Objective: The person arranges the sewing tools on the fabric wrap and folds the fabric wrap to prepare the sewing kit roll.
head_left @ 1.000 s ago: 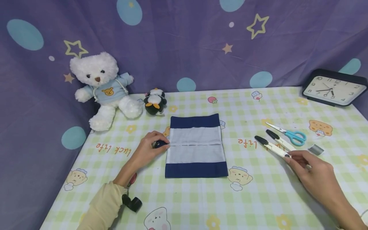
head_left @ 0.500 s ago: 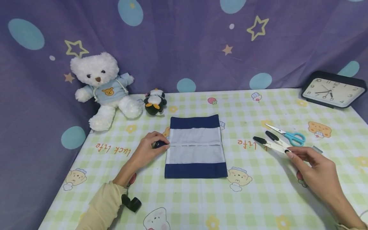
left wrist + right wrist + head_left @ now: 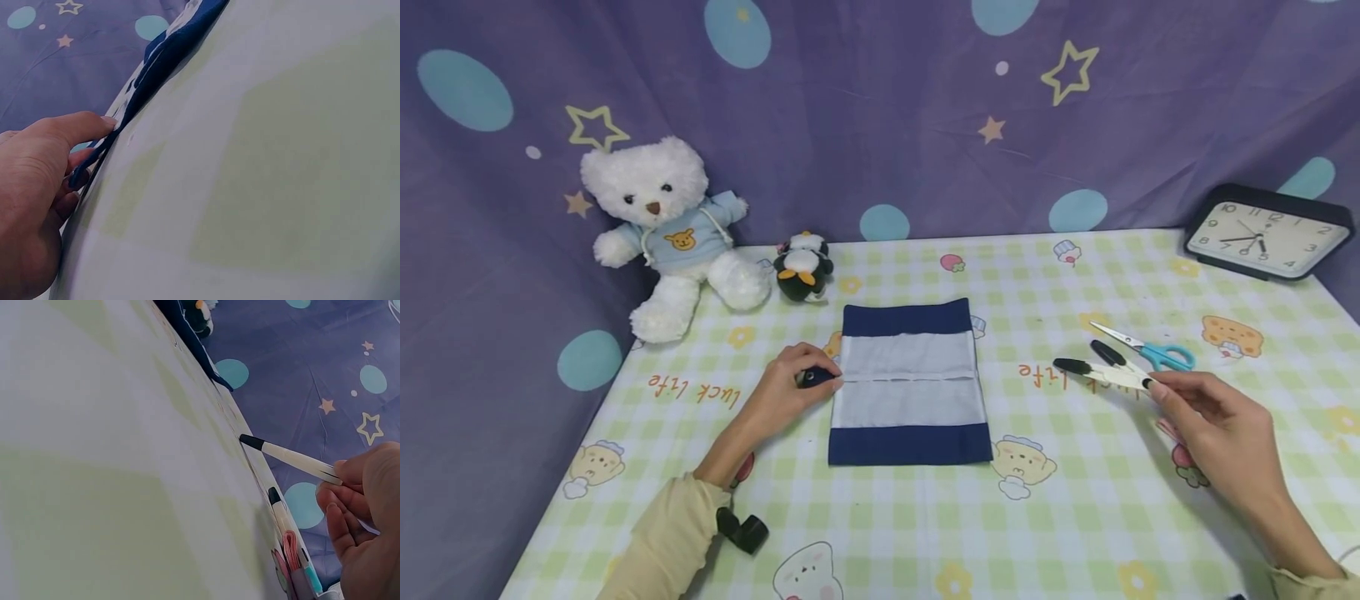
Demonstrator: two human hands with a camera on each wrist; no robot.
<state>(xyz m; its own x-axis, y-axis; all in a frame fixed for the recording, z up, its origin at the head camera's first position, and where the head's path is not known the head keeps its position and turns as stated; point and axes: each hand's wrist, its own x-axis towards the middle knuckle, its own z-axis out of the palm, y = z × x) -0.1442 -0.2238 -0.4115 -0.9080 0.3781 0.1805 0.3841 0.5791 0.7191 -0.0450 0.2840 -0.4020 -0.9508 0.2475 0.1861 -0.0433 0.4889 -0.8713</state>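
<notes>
A navy and pale grey fabric case [image 3: 910, 379] lies unfolded flat on the table. At its left edge my left hand [image 3: 790, 379] pinches the navy tab, which carries a small snap; the left wrist view shows this hand [image 3: 44, 162] with the navy cloth [image 3: 159, 69] between thumb and fingers. Over on the right, my right hand [image 3: 1225, 442] pinches the rear end of a white pen with a black cap [image 3: 1101, 372]. That pen [image 3: 297, 462] is tilted above the table in the right wrist view. A second black-capped pen [image 3: 279, 509] lies behind it.
Blue-handled scissors [image 3: 1165, 357] lie behind the pens. Beside the right hand is a pink looped bundle [image 3: 290, 550] with a grey band. A white teddy bear [image 3: 681, 242], a penguin toy [image 3: 802, 268] and a black clock [image 3: 1270, 233] stand along the back.
My right hand has shifted slightly left and away from me with the pen, whose capped tip has also moved left. The grey band is now hidden in the head view. My left hand stays put.
</notes>
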